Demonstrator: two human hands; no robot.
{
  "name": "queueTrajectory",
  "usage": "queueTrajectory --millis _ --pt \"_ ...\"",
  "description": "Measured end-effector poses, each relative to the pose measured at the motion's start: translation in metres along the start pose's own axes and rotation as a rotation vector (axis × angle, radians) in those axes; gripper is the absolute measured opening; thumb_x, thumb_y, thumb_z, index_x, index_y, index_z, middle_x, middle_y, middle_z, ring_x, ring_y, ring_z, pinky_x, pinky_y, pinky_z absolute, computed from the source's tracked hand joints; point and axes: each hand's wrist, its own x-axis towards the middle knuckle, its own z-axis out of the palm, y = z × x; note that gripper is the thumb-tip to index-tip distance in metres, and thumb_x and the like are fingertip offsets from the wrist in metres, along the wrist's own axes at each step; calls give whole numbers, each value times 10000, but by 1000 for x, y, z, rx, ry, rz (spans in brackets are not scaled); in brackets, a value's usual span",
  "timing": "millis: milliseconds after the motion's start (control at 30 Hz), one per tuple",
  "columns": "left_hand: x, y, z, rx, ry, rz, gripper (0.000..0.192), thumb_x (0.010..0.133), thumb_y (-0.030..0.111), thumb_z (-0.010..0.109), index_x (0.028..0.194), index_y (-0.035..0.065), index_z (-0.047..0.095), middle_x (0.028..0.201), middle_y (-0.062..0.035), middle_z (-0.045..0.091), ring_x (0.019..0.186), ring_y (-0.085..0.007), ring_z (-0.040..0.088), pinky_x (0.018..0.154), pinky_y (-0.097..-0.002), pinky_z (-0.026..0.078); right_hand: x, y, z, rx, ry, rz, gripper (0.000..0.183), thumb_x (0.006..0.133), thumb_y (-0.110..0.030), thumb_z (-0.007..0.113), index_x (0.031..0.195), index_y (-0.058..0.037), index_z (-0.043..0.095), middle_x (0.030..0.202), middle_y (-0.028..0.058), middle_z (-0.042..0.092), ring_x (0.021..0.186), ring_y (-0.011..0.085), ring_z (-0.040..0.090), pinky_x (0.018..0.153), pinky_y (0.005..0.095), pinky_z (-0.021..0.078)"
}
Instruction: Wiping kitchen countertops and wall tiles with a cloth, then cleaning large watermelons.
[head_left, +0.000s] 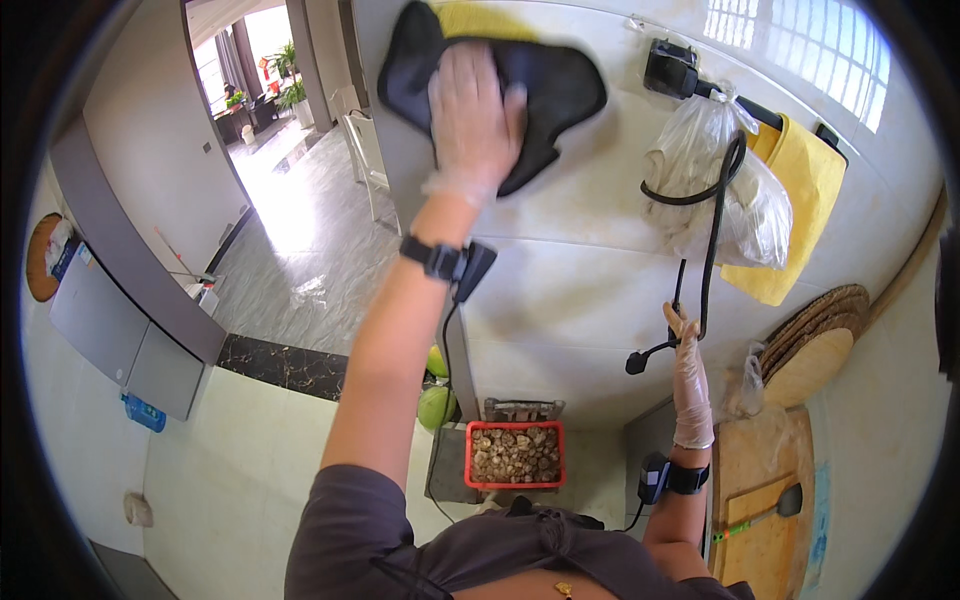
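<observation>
My left hand (472, 112), in a clear disposable glove, lies flat on a dark cloth (559, 82) and presses it against the tiled wall (540, 277). The cloth is spread out and slightly blurred. Part of a yellow cloth (487, 21) shows behind its top edge. Lower to the right, my right hand (684, 326), also gloved, has its fingers on a black power cable (712, 247). The cable's plug (636, 363) hangs just left of that hand. Above, the cable loops by a knotted clear plastic bag (712, 165) hanging from a black rail (757, 112).
A yellow cloth (806, 202) hangs over the rail. Round woven trays (817, 337) lean to the right, above a wooden board (761, 442) with a spatula (787, 501). Below stands a red basket (469, 457) of mushrooms beside green melons (435, 407). A doorway opens left.
</observation>
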Motion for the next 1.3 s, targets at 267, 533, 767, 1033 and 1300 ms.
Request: queueTrajectory --millis 267,533,767,1033,1300 --pt "-216 -14 13 -1110 -364 -764 407 901 306 448 1247 94 476 1254 -93 531 1180 -272 475 1022 -403 348 -2 -24 19 -231 26 38 717 953 -582 169 1386 -50 378 1469 157 286 1387 232 176 1132 353 67" --pt "-36 15 6 56 -493 -170 260 813 213 525 984 90 678 1030 -78 662 1030 -259 587 925 -481 404 -5 -11 12 -141 113 54 807 902 -674 124 1332 -87 473 1453 120 330 1376 247 193 1119 452 50" --pt "-57 87 34 -256 -150 113 420 796 299 559 1181 134 574 1196 -83 572 1143 -238 515 1055 -459 303 -1 -3 5 -88 102 80 765 926 -638 147 1335 -78 470 1476 126 282 1368 251 216 1116 406 73" --pt "-155 87 30 -1083 -502 48 193 755 117 630 936 51 637 954 -102 640 873 -286 612 803 -346 497 0 -10 10 -26 105 83 822 907 -663 149 1323 -30 468 1405 120 396 1348 223 257 1120 356 97" --pt "-28 75 19 -446 -153 -41 719 663 232 707 1291 23 427 1303 -141 449 1202 -358 388 1038 -372 333 -7 -12 3 -197 83 83 808 909 -661 124 1314 -68 494 1399 83 411 1330 213 275 1112 377 113"
